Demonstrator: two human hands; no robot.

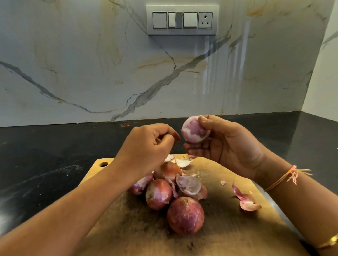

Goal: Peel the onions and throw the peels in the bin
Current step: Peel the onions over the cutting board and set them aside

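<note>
My right hand grips a partly peeled pale pink onion in the air above the far edge of the wooden cutting board. My left hand hovers just left of it with fingers curled; whether it pinches a bit of peel I cannot tell. Several unpeeled red onions lie clustered mid-board, the largest nearest me, another behind it. Loose peels lie among them, and one peel sits on the board's right side. No bin is in view.
The board lies on a black stone counter against a marble backsplash. A switch panel with a socket is on the wall. A side wall closes the counter at the right.
</note>
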